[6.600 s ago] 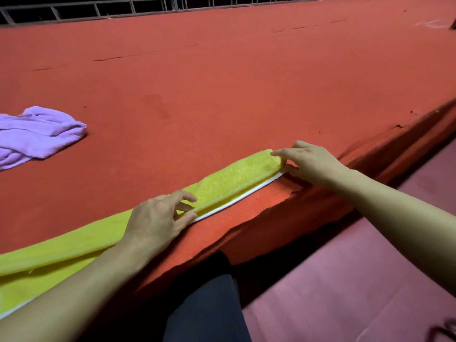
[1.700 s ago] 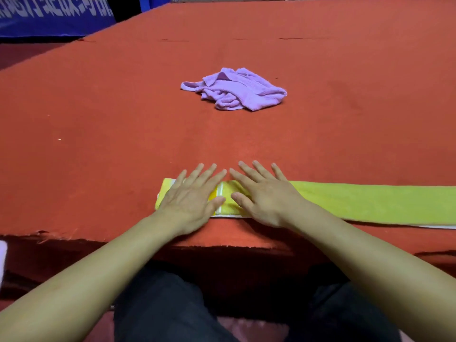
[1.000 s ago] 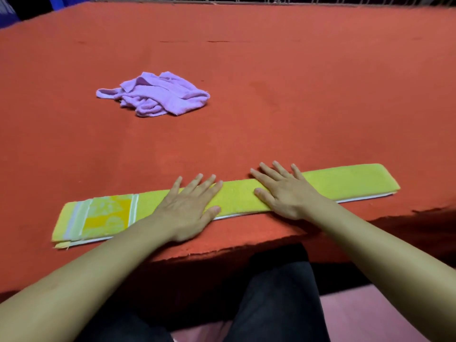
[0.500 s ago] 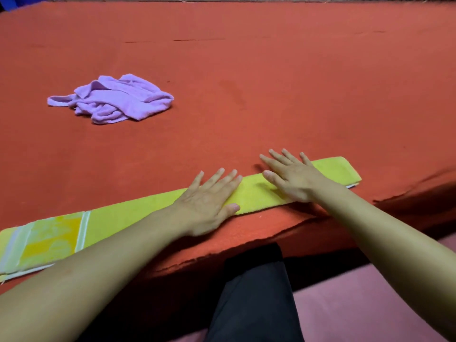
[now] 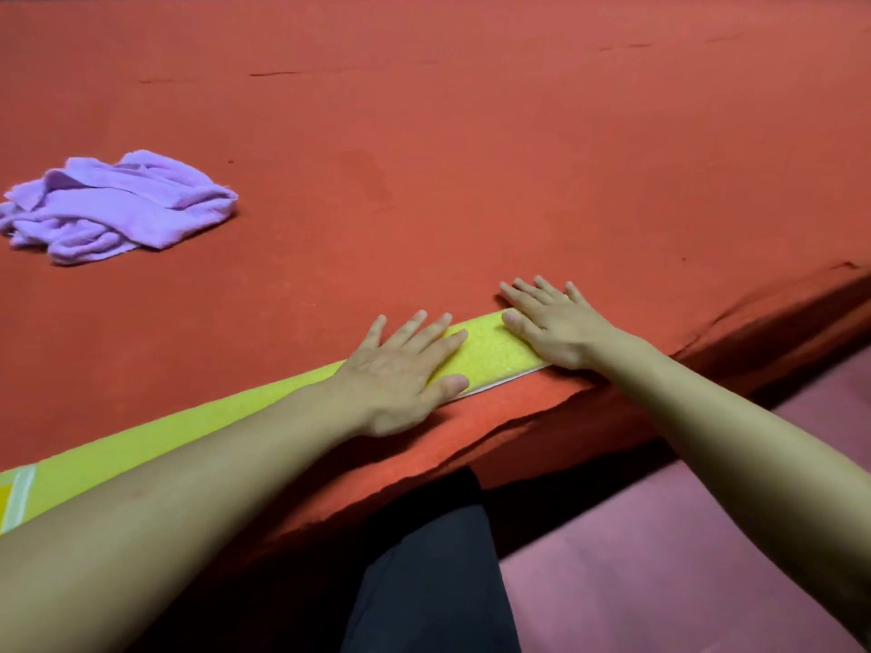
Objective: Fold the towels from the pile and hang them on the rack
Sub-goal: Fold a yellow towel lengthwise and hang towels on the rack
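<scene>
Left hand point(image 5: 400, 369): palm down, fingers straight and slightly spread, pressed flat on the yellow towel point(image 5: 485, 353); thumb out along the towel's near edge; grips nothing.
Left forearm: stretched from the lower left corner, lying over much of the strip.
Right hand point(image 5: 551, 322): palm down on the towel's right end, fingers straight and fanned, fingertips reaching past the far edge onto the red felt point(image 5: 471, 157); thumb resting on yellow cloth; holds nothing.
Right forearm: coming in from the lower right, crossing the table's front edge.
Gap between hands: small, a bare patch of yellow showing between them.
Yellow towel: folded into a long narrow strip, flat, just inside the front edge of the table; long axis running from the lower left up to the right, roughly along that edge; right end under the right hand, left end cut off by the frame.
Towel detail: thin white hem along the near side; pale striped band with an orange patch at the far left.
Purple towel point(image 5: 118, 205): crumpled heap on the felt, far left, well apart from both hands and the strip.
Red felt: covering the whole table top, with a few dark slits near the far side and a ragged front edge.
Below the table: dark trouser leg point(image 5: 433, 582), pinkish floor point(image 5: 660, 558) to the right.
</scene>
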